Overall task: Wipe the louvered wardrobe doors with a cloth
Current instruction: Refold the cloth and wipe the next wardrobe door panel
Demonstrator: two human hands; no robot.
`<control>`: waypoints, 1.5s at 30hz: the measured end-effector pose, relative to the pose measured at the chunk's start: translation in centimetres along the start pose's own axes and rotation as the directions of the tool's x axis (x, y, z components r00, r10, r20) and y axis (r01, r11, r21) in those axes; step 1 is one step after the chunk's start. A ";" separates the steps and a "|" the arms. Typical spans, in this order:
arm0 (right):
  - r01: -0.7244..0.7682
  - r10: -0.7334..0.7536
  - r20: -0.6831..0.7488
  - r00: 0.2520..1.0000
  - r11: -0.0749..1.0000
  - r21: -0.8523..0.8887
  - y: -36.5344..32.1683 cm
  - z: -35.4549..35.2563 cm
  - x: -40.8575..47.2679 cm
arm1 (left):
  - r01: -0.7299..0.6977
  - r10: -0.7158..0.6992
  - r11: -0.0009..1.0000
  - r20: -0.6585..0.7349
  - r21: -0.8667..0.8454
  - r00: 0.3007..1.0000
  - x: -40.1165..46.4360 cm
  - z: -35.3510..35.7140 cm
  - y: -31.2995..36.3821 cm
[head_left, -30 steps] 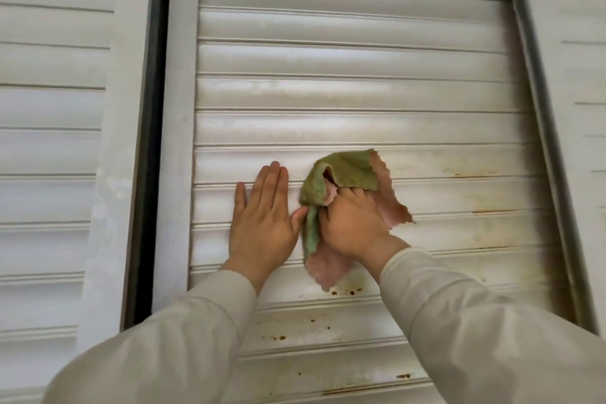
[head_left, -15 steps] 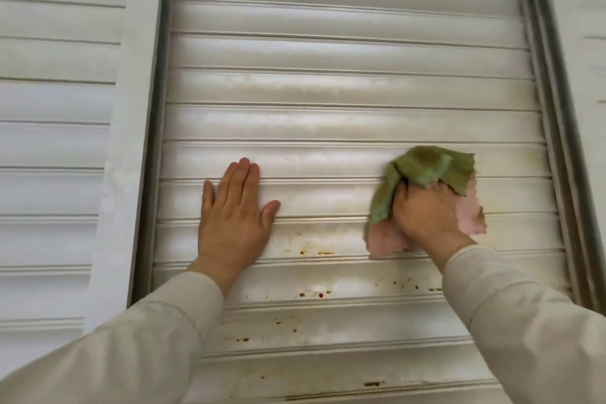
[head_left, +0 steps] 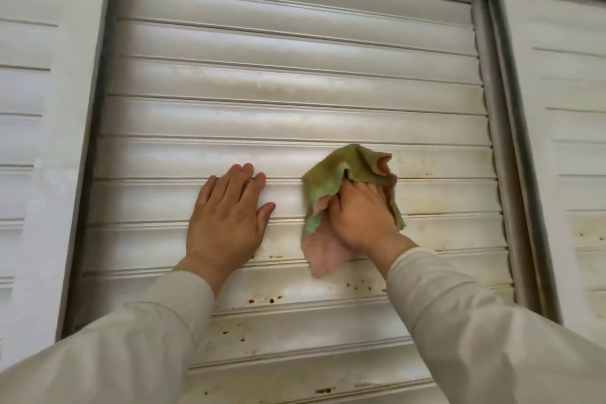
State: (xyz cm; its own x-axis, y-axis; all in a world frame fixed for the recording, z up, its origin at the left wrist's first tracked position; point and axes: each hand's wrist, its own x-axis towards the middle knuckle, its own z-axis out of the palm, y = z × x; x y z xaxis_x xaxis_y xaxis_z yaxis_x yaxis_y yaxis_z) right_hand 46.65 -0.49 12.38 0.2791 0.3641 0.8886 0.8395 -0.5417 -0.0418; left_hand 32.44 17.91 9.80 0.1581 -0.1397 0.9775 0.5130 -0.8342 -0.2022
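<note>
Now | right hand (head_left: 362, 216) grip bunches cloth (head_left: 331, 180) | left hand (head_left: 229, 216) flat | slats (head_left: 295, 82) horizontal

One head-worn view faces the middle louvered door (head_left: 295, 82) close up, tilted slightly upward.

- A grey frame (head_left: 511, 141) is running down beside white slatted panels (head_left: 26, 108).
- Soft, even light is falling across everything.

The left hand (head_left: 229, 216) lies flat, fingers straight, on the white louvered door (head_left: 295, 82). Just beside it, the right hand (head_left: 362, 216) presses a bunched green-and-pink cloth (head_left: 331, 177) against rust-speckled slats.
</note>
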 end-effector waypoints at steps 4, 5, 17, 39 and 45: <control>-0.283 0.284 -0.052 0.957 0.959 0.035 5.3 -2.2 0.2 | 0.009 -0.009 1.000 0.018 -0.005 1.000 -0.3 -0.4 -0.8; -0.374 0.377 -0.062 0.924 0.925 0.063 6.3 -3.1 -0.1 | 0.018 -0.018 1.000 0.016 -0.009 1.000 -0.3 -0.6 -0.7; -0.015 0.017 -0.014 1.000 0.994 0.105 1.5 -2.1 1.0 | 0.079 -0.079 0.997 -0.018 -0.023 0.997 -0.3 -0.3 -0.1; -0.679 0.705 -0.100 0.702 0.706 0.200 6.2 -2.4 4.0 | 0.016 -0.017 0.999 -0.047 -0.041 0.999 -0.6 -0.1 -1.1; -0.530 0.541 0.014 0.841 0.819 0.219 2.2 -0.2 0.7 | 0.109 -0.112 0.992 -0.050 -0.063 0.992 0.9 -0.3 1.4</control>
State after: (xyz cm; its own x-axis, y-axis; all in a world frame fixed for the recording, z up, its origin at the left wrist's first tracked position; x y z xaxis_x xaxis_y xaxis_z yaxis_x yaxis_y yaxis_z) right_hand 48.59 -1.57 13.02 0.6954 0.0241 0.7182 0.6418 -0.4705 -0.6056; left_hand 33.01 16.44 10.46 0.0576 -0.0717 0.9958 0.4728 -0.8765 -0.0905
